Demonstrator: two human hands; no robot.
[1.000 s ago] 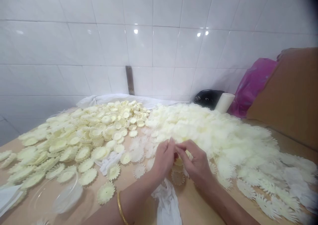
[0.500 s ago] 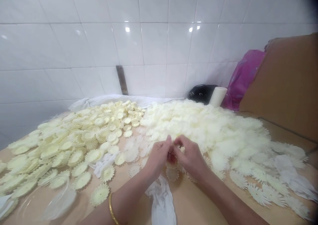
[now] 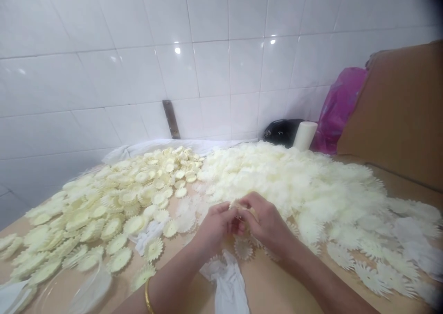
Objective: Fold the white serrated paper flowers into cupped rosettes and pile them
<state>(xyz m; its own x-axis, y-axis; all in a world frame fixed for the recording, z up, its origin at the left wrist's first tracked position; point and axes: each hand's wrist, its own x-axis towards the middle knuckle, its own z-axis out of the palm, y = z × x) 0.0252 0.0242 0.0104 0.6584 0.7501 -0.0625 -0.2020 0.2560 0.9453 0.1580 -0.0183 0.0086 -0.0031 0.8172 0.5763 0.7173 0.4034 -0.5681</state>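
Observation:
My left hand [image 3: 218, 222] and my right hand [image 3: 265, 218] meet at the middle of the table, fingertips pinched together. Between them shows a bit of a pale yellow toothed disc [image 3: 236, 205], mostly hidden by the fingers. Just below the hands lies a single flat, pale toothed disc [image 3: 243, 248]. A crumpled white cloth [image 3: 229, 284] lies between my forearms. To the left spreads a heap of thicker yellowish cupped discs [image 3: 114, 203]. On the right is a large pile of thin, whitish toothed discs [image 3: 297, 180].
A clear plastic lid or bowl [image 3: 90, 288] sits at the front left. Behind the right pile stand a white roll [image 3: 304, 136], a black bag [image 3: 282, 131] and a pink bag [image 3: 341, 106]. A cardboard box [image 3: 398, 115] is on the right, and a tiled wall [image 3: 211, 69] rises behind.
The view has tilted slightly. My left thumb has come down from pointing up, and the left fingers now close in against the right fingertips. The piles look the same.

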